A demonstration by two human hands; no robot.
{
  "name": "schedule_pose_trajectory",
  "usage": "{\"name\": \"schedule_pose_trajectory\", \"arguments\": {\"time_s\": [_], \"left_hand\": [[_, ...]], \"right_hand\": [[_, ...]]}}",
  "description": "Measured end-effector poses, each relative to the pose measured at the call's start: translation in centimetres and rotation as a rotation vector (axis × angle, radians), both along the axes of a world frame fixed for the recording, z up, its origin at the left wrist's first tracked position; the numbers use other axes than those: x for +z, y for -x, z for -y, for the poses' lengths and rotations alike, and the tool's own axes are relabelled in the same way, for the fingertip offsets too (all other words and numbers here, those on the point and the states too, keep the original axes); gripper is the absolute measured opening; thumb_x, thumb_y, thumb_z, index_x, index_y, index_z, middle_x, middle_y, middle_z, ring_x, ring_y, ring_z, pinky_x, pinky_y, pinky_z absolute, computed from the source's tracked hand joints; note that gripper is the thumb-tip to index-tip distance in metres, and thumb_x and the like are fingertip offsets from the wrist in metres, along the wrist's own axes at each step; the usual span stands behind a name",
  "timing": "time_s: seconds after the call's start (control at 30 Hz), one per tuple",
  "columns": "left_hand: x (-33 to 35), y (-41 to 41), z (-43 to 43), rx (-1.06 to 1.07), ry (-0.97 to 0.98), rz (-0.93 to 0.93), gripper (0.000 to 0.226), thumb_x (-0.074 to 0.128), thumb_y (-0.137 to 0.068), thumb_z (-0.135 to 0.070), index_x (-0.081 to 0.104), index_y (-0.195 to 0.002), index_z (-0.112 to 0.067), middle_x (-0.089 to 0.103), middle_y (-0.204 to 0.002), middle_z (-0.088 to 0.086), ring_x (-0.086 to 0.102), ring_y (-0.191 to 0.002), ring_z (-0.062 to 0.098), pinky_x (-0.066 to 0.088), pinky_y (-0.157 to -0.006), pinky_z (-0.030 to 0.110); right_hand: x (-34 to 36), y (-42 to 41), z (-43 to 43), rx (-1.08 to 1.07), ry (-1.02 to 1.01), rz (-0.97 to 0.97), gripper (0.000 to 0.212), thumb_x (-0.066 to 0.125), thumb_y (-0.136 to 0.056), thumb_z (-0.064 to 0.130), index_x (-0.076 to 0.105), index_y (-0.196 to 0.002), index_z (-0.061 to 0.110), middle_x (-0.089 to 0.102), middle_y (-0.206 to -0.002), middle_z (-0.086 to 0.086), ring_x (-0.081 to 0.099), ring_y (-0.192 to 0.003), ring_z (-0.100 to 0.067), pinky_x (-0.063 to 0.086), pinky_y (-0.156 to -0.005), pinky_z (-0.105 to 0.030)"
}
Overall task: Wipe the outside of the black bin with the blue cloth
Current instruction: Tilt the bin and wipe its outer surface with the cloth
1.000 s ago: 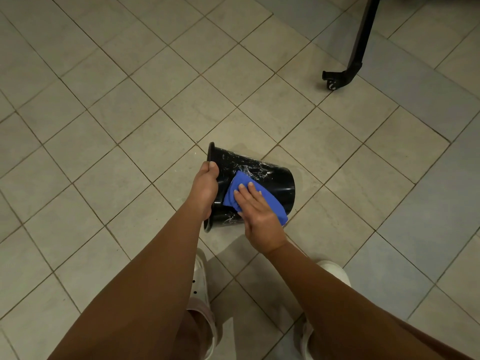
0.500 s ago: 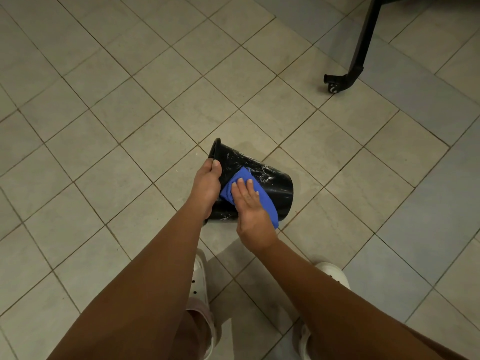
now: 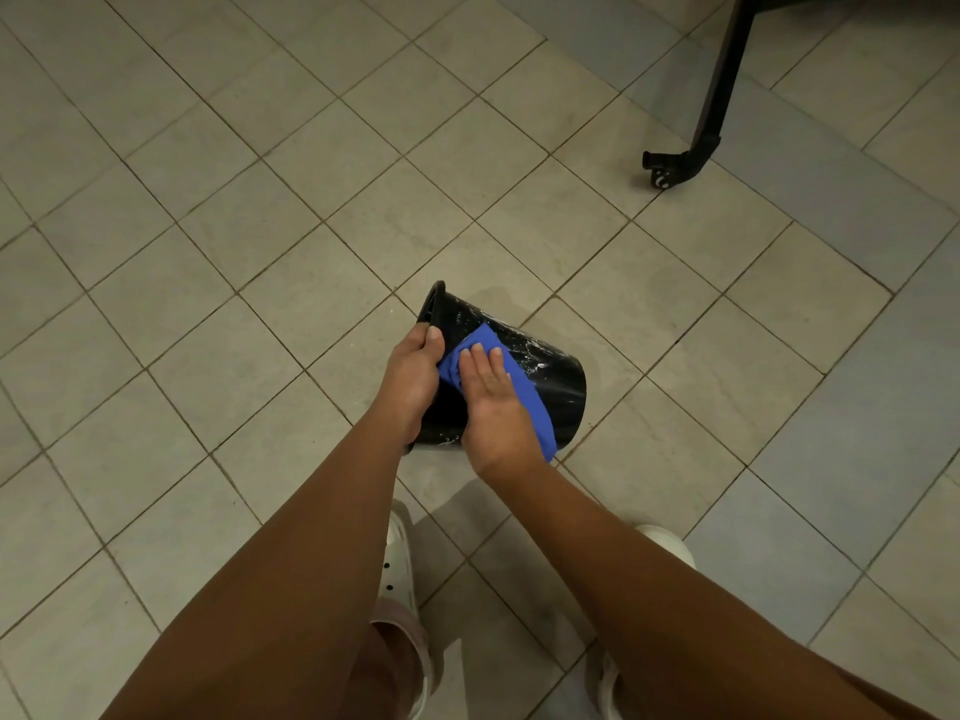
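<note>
Since the earlier frame, glossy black plastic bin (image 3: pixel 550 387) unmoved on beige tiled floor (image 3: pixel 260 252); wiping stroke crept rimward. Risk: it probably rolls if the rim grip loosens. Long axis left-right, mouth left, base right. Rim gripped by left hand (image 3: pixel 410 379); right hand (image 3: pixel 493 402), fingers flat, presses folded blue cloth (image 3: pixel 532 407).

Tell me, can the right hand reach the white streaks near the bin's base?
Probably yes: the right hand presses the blue cloth on the black bin, and the white streaks lie bare just beyond it.

Glossy black bin (image 3: pixel 550 379) tipped sideways on floor, streaked, blue cloth (image 3: pixel 524 397) draped across its side
</note>
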State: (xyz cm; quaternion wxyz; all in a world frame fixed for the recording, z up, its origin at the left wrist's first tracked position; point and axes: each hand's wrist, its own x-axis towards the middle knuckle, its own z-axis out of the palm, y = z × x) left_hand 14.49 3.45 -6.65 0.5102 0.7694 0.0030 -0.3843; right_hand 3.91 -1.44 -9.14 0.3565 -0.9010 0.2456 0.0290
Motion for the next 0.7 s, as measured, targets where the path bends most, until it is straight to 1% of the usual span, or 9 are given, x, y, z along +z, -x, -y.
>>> {"name": "schedule_pose_trajectory", "arguments": {"time_s": [0.1, 0.17, 0.3, 0.33, 0.43, 0.5, 0.57, 0.63, 0.7], "left_hand": [[0.0, -0.2, -0.5, -0.003, -0.035, -0.014, 0.031, 0.035, -0.108, -0.028, 0.058, -0.089, -0.020, 0.067, -0.101, 0.010, 0.064, -0.095, 0.023, 0.053, -0.086, 0.038], [-0.3, -0.4, -0.8, -0.011, -0.050, -0.023, 0.032, 0.034, -0.108, -0.029, 0.057, -0.087, -0.020, 0.066, -0.101, 0.011, 0.064, -0.096, 0.023, 0.052, -0.090, 0.040], [-0.3, -0.6, -0.8, 0.026, -0.032, -0.012, 0.030, 0.035, -0.109, -0.026, 0.059, -0.094, -0.015, 0.069, -0.102, 0.010, 0.066, -0.094, 0.021, 0.052, -0.077, 0.030], [-0.4, -0.5, -0.7, 0.047, -0.021, -0.009, 0.030, 0.036, -0.108, -0.026, 0.060, -0.095, -0.014, 0.069, -0.101, 0.010, 0.066, -0.094, 0.021, 0.051, -0.076, 0.028], [-0.3, -0.3, -0.5, 0.097, 0.003, 0.004, 0.030, 0.037, -0.108, -0.025, 0.060, -0.090, -0.016, 0.066, -0.092, 0.005, 0.063, -0.083, 0.017, 0.050, -0.068, 0.027], [-0.3, -0.2, -0.3, 0.098, 0.003, 0.018, 0.029, 0.037, -0.108, -0.026, 0.061, -0.098, -0.015, 0.067, -0.094, 0.005, 0.063, -0.082, 0.017, 0.051, -0.066, 0.028], [-0.2, -0.4, -0.2, 0.093, 0.000, 0.023, 0.028, 0.036, -0.108, -0.026, 0.061, -0.105, -0.014, 0.067, -0.096, 0.005, 0.064, -0.083, 0.017, 0.053, -0.066, 0.028], [-0.3, -0.5, -0.3, 0.090, -0.002, 0.013, 0.027, 0.036, -0.108, -0.026, 0.060, -0.105, -0.014, 0.068, -0.095, 0.003, 0.065, -0.085, 0.017, 0.051, -0.068, 0.027], [-0.2, -0.7, -0.5, 0.085, -0.026, 0.016, 0.027, 0.036, -0.108, -0.025, 0.059, -0.101, -0.015, 0.067, -0.093, 0.003, 0.065, -0.085, 0.017, 0.050, -0.068, 0.027]], "right_hand": [[-0.2, 0.3, -0.8, 0.123, -0.040, 0.071, 0.072, 0.039, -0.085, -0.012, 0.010, -0.148, 0.010, 0.003, -0.157, -0.007, -0.010, -0.144, -0.023, -0.003, -0.118, -0.035], [-0.3, 0.1, -0.4, 0.181, -0.035, 0.057, 0.075, 0.039, -0.084, -0.012, 0.010, -0.148, 0.013, 0.002, -0.157, -0.004, -0.011, -0.143, -0.021, -0.005, -0.118, -0.036], [0.0, -0.6, 0.7, 0.229, -0.025, -0.008, 0.083, 0.040, -0.084, -0.013, 0.002, -0.149, 0.022, -0.005, -0.157, 0.005, -0.016, -0.142, -0.013, -0.011, -0.113, -0.033], [0.1, -0.7, 0.8, 0.212, -0.046, -0.017, 0.084, 0.040, -0.084, -0.013, 0.002, -0.149, 0.023, -0.006, -0.157, 0.006, -0.016, -0.142, -0.012, -0.011, -0.113, -0.033], [0.0, -0.6, 1.1, 0.094, -0.083, -0.045, 0.083, 0.040, -0.085, -0.012, 0.000, -0.149, 0.021, -0.007, -0.157, 0.004, -0.015, -0.142, -0.015, -0.004, -0.117, -0.037], [-0.5, 0.0, 1.3, 0.035, -0.066, -0.051, 0.078, 0.040, -0.088, -0.010, -0.001, -0.149, 0.018, -0.007, -0.157, 0.001, -0.014, -0.143, -0.017, -0.003, -0.117, -0.036], [-0.9, 0.7, 0.8, 0.017, -0.062, -0.009, 0.074, 0.039, -0.089, -0.009, 0.003, -0.149, 0.015, -0.003, -0.157, -0.002, -0.013, -0.143, -0.019, -0.003, -0.117, -0.036], [-1.2, 1.1, 0.1, 0.061, -0.063, 0.034, 0.074, 0.041, -0.086, -0.011, 0.009, -0.148, 0.013, 0.002, -0.157, -0.004, -0.012, -0.143, -0.021, -0.002, -0.118, -0.040], [-1.4, 1.1, 0.2, 0.143, -0.052, 0.048, 0.076, 0.042, -0.085, -0.011, 0.009, -0.148, 0.013, 0.003, -0.157, -0.003, -0.014, -0.141, -0.019, -0.004, -0.118, -0.038]]}}
